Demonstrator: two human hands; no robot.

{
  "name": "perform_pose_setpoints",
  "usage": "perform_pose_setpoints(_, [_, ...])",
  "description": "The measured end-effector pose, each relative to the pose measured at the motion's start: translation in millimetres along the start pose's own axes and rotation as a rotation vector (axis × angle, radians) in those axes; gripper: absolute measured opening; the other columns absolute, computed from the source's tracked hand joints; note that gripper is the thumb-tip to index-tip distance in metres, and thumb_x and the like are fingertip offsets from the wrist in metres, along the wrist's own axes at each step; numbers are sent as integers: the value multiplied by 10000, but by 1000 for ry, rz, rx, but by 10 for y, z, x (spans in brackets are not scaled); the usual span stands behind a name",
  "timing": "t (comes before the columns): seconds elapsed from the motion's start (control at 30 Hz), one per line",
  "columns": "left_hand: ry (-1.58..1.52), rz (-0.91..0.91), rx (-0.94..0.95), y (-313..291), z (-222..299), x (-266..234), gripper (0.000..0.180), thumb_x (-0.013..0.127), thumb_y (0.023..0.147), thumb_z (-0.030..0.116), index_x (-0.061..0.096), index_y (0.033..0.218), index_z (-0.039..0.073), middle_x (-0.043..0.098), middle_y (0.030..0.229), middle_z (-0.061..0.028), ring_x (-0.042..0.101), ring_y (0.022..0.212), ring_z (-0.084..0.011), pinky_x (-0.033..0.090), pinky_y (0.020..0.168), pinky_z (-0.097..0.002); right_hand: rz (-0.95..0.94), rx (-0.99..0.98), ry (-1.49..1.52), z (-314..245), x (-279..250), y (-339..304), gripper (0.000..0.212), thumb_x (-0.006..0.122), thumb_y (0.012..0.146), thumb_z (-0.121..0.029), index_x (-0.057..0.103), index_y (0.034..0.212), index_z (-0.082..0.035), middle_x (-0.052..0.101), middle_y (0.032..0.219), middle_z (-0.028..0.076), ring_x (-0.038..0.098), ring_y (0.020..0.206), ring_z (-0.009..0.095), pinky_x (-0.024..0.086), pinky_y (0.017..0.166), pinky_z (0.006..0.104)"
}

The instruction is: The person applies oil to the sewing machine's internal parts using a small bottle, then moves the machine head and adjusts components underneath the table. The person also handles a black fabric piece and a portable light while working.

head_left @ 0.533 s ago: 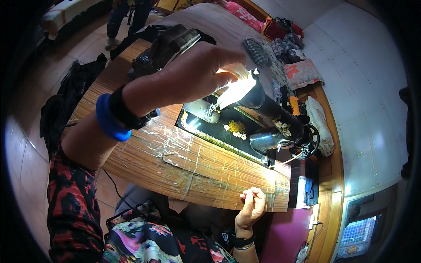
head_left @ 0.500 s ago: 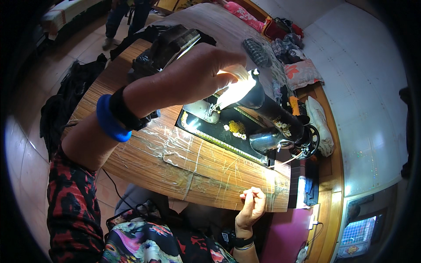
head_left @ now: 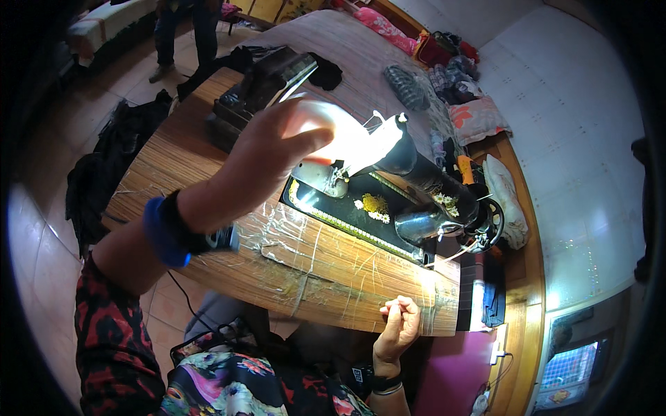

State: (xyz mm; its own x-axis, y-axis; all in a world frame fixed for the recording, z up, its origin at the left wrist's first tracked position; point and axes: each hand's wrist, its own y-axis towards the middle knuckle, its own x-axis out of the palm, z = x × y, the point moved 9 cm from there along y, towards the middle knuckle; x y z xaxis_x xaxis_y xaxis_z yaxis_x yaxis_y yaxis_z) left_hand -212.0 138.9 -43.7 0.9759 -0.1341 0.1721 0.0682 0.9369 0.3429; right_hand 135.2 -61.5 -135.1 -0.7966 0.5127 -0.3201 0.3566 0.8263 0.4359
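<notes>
A black sewing machine (head_left: 440, 187) with flower decorations stands on a wood-grain table (head_left: 347, 274). My left hand (head_left: 274, 142) is raised just left of the machine's head, beside the bright lit end plate (head_left: 377, 147). Its thumb shows, but glare and blur swallow the other fingers, so whether they hold anything cannot be seen. At the table's front edge, my right hand (head_left: 397, 327) is closed, thumb and fingertips pressed together. Anything pinched there is too small to make out. Below the machine's head is the shiny metal needle plate (head_left: 316, 175).
A dark box-like object (head_left: 260, 87) sits at the table's far left. Black cloth (head_left: 114, 163) lies beside the table. Behind is a bed (head_left: 333, 48) with folded clothes and a pillow (head_left: 479, 116). A person's legs (head_left: 186, 38) stand at the upper left.
My left hand has drawn back left and toward me from the machine's head, uncovering more of it. My right hand stays put. The standing person's legs have shifted slightly left.
</notes>
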Motion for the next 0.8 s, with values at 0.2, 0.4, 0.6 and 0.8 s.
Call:
perform_pose_setpoints(0.2, [-733,150,-474,-970,-240,-33,477,609,1027,387,486,1329,39,561,1262,-134,596,1123,-222,524,1000,-355,130,-134,-146,-215,-113,59,204,608,965,-55,580,1151,24,661,1099,114,559,903,130,461,861,289])
perform_pose_setpoints(0.4, [-1038,271,-756,-1823,-575,269,461,638,994,292,486,1361,58,571,1114,-105,600,897,-186,528,743,-313,-63,-484,-266,-1001,271,-158,435,698,912,-125,553,1296,20,577,1343,209,581,1198,324,438,1070,423])
perform_pose_setpoints(0.6, [-992,112,-719,-2039,-523,562,518,629,965,91,438,1442,27,552,1324,-155,620,1151,-282,525,1032,-424,-513,29,318,-1015,1008,-247,580,835,856,-284,569,1298,-19,627,1277,108,625,1148,214,491,1004,384])
perform_pose_setpoints(0.8, [-923,-44,-761,-2066,-478,736,494,620,990,90,433,1445,48,577,1359,-113,576,1251,-228,487,1047,-408,-470,-72,295,-1060,1052,-311,466,805,897,-260,603,1239,-16,666,1184,108,649,1083,182,527,964,366])
